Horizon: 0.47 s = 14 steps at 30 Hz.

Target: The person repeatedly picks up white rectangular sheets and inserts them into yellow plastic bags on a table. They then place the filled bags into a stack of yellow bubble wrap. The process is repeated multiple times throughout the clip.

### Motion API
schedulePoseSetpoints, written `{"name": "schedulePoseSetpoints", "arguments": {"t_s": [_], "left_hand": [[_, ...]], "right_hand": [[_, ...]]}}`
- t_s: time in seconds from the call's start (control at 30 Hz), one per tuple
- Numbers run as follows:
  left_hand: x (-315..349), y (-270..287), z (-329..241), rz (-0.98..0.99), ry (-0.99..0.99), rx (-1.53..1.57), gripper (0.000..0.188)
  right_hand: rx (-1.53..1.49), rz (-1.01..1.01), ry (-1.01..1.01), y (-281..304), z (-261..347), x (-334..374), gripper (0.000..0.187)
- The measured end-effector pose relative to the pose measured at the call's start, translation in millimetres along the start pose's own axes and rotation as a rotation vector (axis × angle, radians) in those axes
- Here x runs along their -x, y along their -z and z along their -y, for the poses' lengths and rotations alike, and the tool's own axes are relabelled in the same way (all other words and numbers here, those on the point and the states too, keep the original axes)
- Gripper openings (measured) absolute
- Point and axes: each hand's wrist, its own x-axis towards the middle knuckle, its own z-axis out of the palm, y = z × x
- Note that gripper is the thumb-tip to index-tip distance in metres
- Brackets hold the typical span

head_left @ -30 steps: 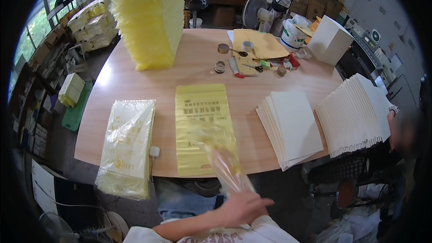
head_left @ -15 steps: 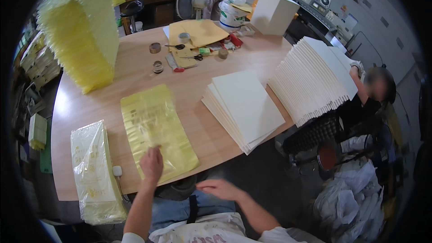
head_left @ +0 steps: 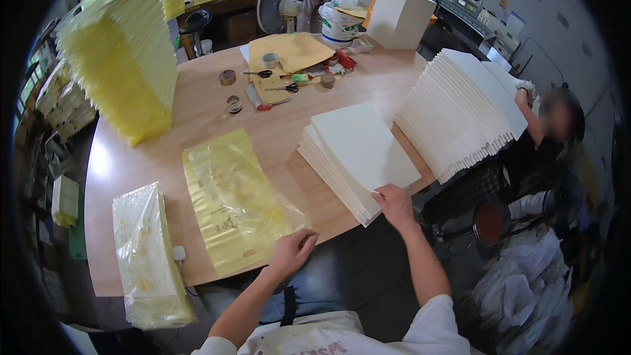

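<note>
A yellow plastic bag (head_left: 220,217) with a handle slot lies in front of me, its thin upper film loose and bulging to the right. My left hand (head_left: 292,251) is closed at the bag's near right corner; the fingers partly hide the film there. To the right, a fanned stack of white boards (head_left: 358,151) rests at the table's edge. My right hand (head_left: 396,207) pinches the near edge of the top board, thumb and fingers together. Left of the bag, a stack of clear-wrapped yellow bags (head_left: 148,256) overhangs the front edge.
A tall stack of yellow bags (head_left: 118,72) stands at the left. Tape rolls (head_left: 227,77), scissors (head_left: 286,88) and brown envelopes (head_left: 292,51) lie farther back. At the right, a co-worker (head_left: 549,125) handles a larger stack of white boards (head_left: 460,115).
My left hand has moved right, from the bag's middle to its near right corner, and the film has loosened. My right hand has gone from my lap up to the white boards.
</note>
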Motion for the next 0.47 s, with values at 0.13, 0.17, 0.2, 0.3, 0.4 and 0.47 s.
{"name": "schedulePoseSetpoints", "arguments": {"t_s": [0.13,0.17,0.2,0.3,0.4,0.47], "left_hand": [[-40,-19,16,0.045,0.526,1.261,0.037],[-48,-22,21,0.095,0.585,1.335,0.04],[-52,-22,24,0.143,0.645,1.405,0.042],[-19,-3,41,0.223,0.66,0.875,0.042],[24,39,25,0.215,0.531,0.535,0.042],[46,49,35,0.067,0.279,0.175,0.045]], "right_hand": [[-0.312,0.182,0.069,20,91,39,0.013],[-0.416,0.202,0.118,27,89,57,0.018],[-0.587,0.117,-0.004,25,81,76,0.024],[-0.526,-0.095,-0.663,-11,31,138,0.031],[-1.287,0.37,-1.149,-42,8,178,0.039],[-1.206,0.243,-0.931,-39,91,140,0.048]]}}
